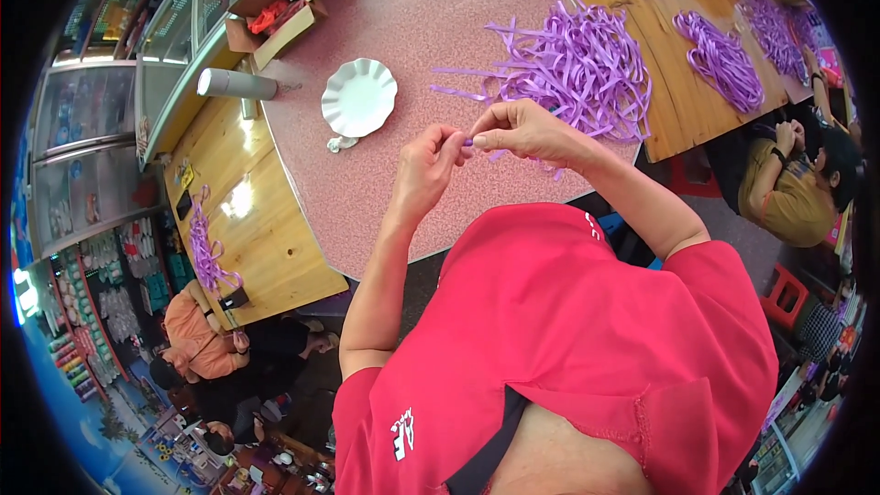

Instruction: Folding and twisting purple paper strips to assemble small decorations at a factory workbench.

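Over the pink speckled tabletop (pixel 385 18), my left hand (pixel 426 165) and my right hand (pixel 527 133) meet with their fingertips pinched close together. Between them shows a short bit of purple ribbon (pixel 468 141), gripped from both sides; most of it is hidden by the fingers. Just beyond my right hand lies a large loose heap of purple ribbons (pixel 582 69), with several strands trailing off to its left. A white plate with a scalloped rim (pixel 359 97) sits beyond my left hand, and a small pale object (pixel 342 143) rests by its near edge.
At the back left stand a grey-white cylinder (pixel 236 84) and an open cardboard box (pixel 284 23) with red stuff inside. More ribbon bundles lie on the wooden tables (pixel 724 60) right and left. Seated people (pixel 197 335) work on both sides. Red stools (pixel 786 296) stand at right.
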Available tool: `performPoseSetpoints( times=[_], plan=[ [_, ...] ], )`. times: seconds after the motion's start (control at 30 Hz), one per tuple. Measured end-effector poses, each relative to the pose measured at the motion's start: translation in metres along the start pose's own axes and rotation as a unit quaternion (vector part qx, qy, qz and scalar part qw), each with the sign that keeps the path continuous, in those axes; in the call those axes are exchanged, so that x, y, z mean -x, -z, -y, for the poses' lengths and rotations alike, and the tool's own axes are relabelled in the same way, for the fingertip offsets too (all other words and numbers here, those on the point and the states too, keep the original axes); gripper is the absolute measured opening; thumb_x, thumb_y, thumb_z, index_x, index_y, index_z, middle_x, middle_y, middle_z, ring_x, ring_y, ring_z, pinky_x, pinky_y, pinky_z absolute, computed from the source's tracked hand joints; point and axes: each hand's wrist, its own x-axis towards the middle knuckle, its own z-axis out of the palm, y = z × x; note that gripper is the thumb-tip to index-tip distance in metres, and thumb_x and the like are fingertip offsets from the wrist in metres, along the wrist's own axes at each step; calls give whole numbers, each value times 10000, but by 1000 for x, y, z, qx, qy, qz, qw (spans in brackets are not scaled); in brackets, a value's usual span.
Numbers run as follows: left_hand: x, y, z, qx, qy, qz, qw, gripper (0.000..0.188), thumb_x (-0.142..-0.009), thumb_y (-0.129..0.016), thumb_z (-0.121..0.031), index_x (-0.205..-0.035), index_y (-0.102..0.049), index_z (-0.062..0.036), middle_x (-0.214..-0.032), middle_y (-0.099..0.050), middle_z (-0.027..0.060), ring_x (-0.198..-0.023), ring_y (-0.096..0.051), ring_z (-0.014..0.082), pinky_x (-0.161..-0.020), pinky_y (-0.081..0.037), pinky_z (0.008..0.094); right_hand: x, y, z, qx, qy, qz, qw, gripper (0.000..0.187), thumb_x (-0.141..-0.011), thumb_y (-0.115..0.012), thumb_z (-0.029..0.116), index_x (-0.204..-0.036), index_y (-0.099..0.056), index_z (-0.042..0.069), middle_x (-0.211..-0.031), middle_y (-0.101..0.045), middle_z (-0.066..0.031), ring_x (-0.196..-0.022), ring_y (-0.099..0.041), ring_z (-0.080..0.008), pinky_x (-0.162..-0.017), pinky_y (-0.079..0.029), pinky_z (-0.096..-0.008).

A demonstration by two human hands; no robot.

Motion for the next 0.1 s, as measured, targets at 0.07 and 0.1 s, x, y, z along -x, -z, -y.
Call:
performPoseSetpoints(
  times=[0.07, 0.1],
  plan=[
    [2, 0, 7, 234, 128, 40, 963, 173, -982, -560, -201, -1029, -625, -46, -847, -692, 89, -834, -658, 271, -899, -466, 374, 1, -1, -2, 67, 76, -15, 995, 235, -864, -705, 214, -1009, -696, 29, -872, -679, -32, -780, -587, -90, -650, -457, -237],
    [2, 1, 9, 305, 140, 62, 940, 190, -992, -549, -221, -1052, -617, -54, -869, -700, 95, -879, -665, 299, -918, -459, 374, 0, -1, -1, 67, 77, -15, 995, 235, -864, -705, 214, -1009, -696, 29, -872, -679, -32, -780, -587, -90, -650, -457, -237]
  ],
)
